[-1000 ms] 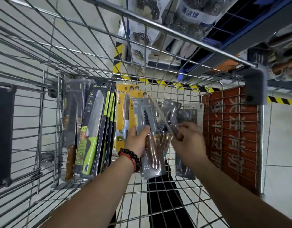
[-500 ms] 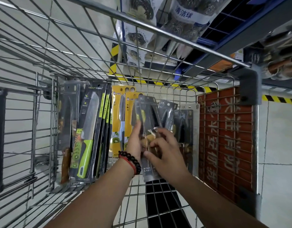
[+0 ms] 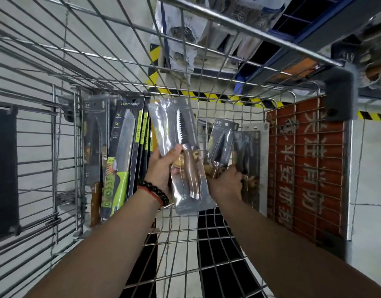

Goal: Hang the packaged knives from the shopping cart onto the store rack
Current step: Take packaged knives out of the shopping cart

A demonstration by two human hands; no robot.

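your left hand (image 3: 163,166) grips a packaged knife (image 3: 184,155) by its middle, lifted clear inside the shopping cart (image 3: 206,239). your right hand (image 3: 226,181) closes on another knife pack (image 3: 220,145) standing among the packs against the cart's far wall.

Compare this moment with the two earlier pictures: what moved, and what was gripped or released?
The left hand lifted the serrated knife pack up and clear of the stack. The right hand let go of it and now grips another pack among those to the right. The green-handled knife pack at the left kept its place.
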